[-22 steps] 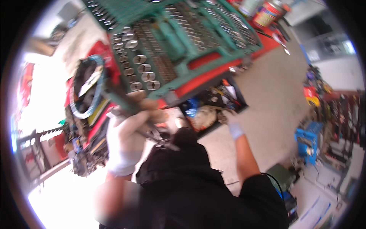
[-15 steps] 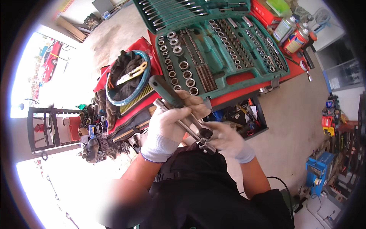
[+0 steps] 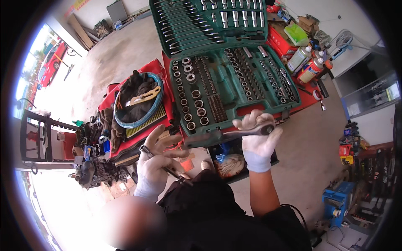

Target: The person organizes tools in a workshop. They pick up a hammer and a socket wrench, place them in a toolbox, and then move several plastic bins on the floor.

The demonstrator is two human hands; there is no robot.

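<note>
My left hand (image 3: 157, 163), in a white knit glove, has its fingers spread. A slim chrome socket-tool bar (image 3: 145, 150) lies across it, held in the crook of the thumb, its lower end dark against my clothes. My right hand (image 3: 261, 142), gloved alike, grips a ratchet wrench (image 3: 243, 133) by its head end. The wrench's handle points left, blurred, toward my left hand. Beyond both hands lies an open green socket set case (image 3: 234, 119), with rows of sockets and bits in its base. Combination wrenches and more sockets sit in its lid.
A blue-rimmed bowl (image 3: 118, 116) with dark gloves and a yellow utility knife (image 3: 146, 97) stands left of the case. Spray cans (image 3: 299, 58) are at its right. Below the case, an open drawer (image 3: 234, 178) holds a pale glove. Farther right stands a blue machine (image 3: 338, 203).
My hands have moved apart. The ratchet wrench has passed from my left hand to my right and swung rightward. The chrome bar has stayed with my left hand, whose fingers have opened out.
</note>
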